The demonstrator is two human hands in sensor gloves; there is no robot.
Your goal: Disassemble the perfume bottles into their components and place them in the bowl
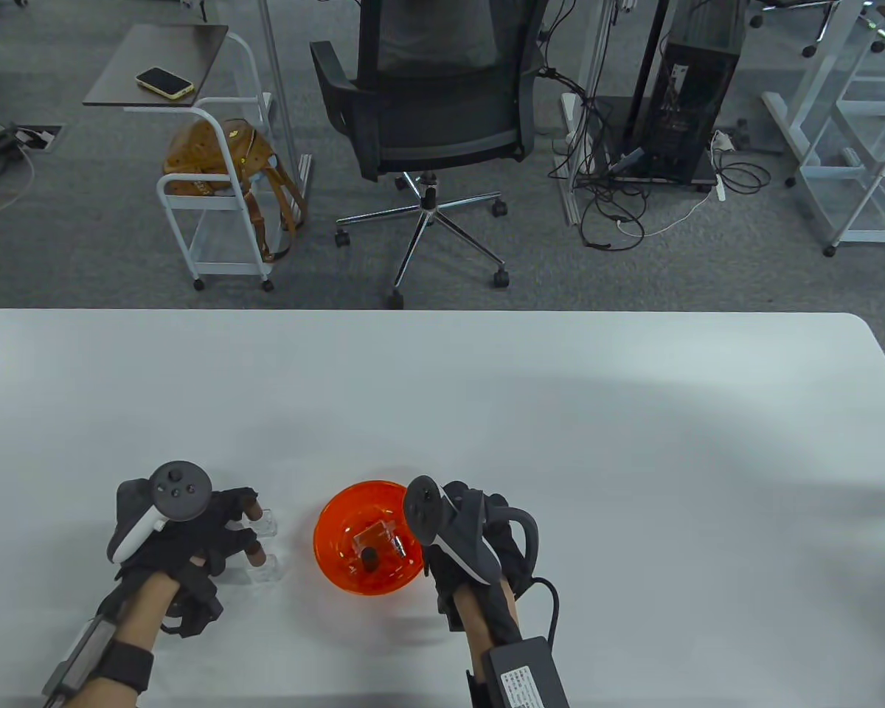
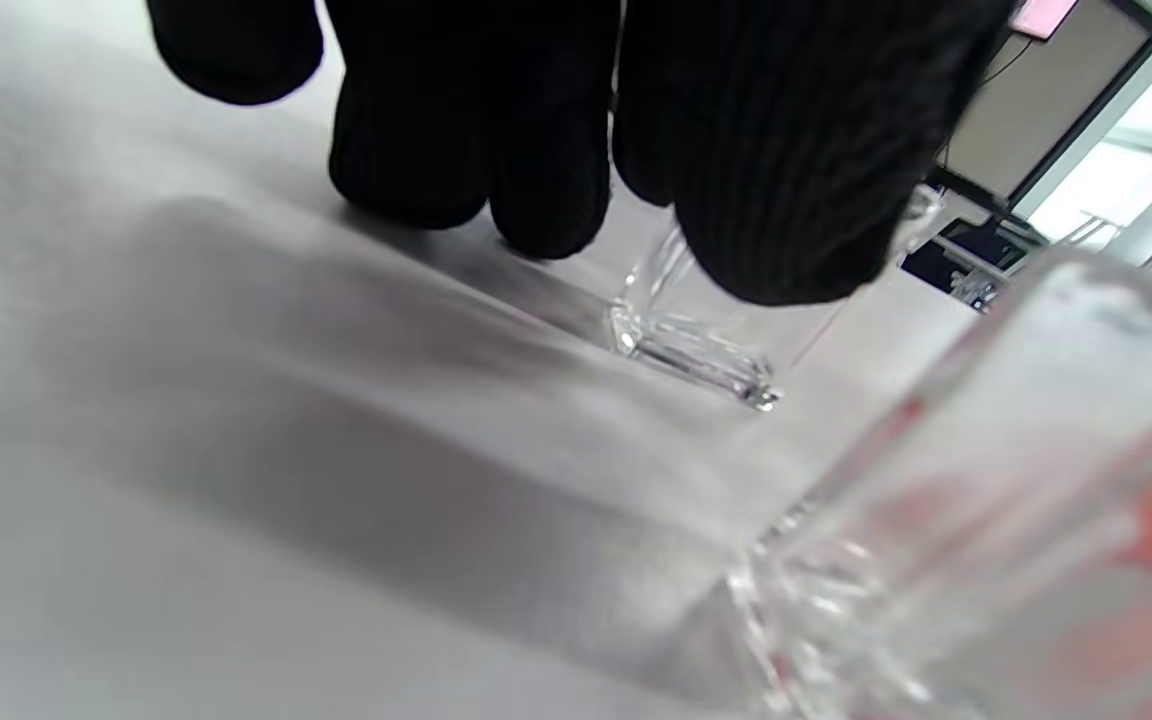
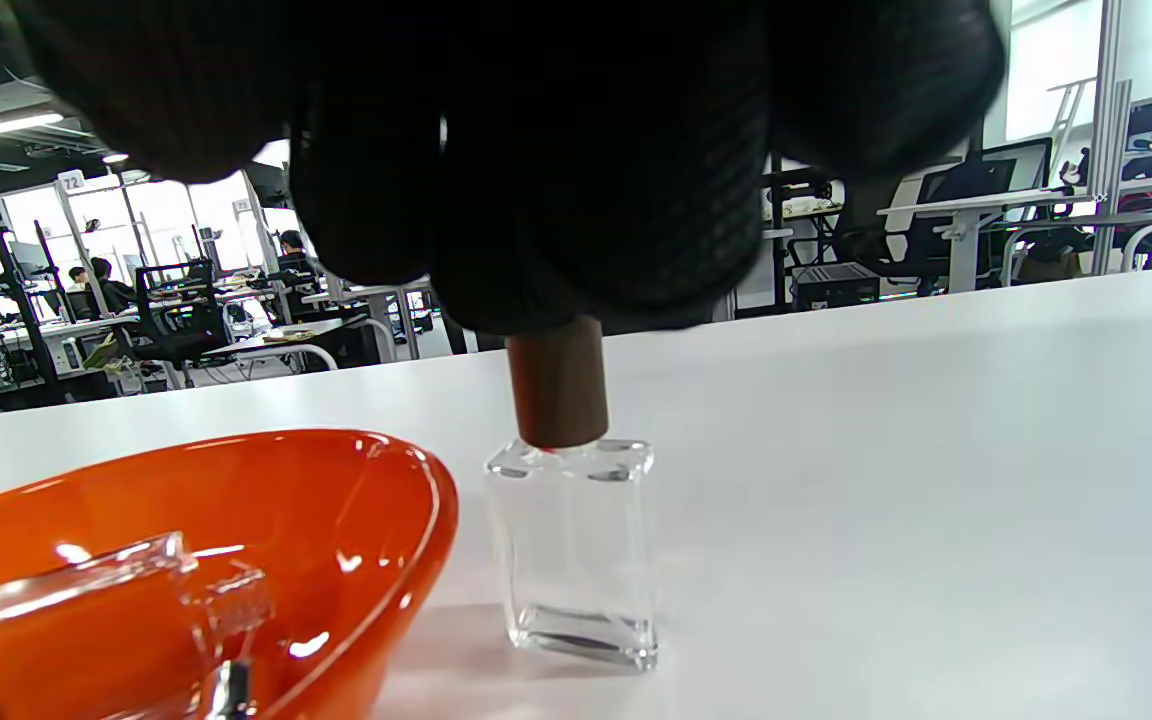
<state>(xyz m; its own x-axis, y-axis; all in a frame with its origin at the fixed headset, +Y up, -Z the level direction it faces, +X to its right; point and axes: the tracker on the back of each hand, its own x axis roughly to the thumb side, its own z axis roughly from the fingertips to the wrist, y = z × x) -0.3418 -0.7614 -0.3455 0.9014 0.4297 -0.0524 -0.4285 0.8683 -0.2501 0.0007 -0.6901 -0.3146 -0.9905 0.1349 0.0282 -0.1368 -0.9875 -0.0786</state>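
R hand pinches bottle cap beside bowl; L hand at bottles, grip unclear.

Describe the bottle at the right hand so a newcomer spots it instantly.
Start at the orange bowl; beside its rim on the table a clear rectangular bottle stands upright. Unlike the glass in the bowl, it wears a brown cap under the right hand's fingers.

Upright capped bottles beside orange bowl
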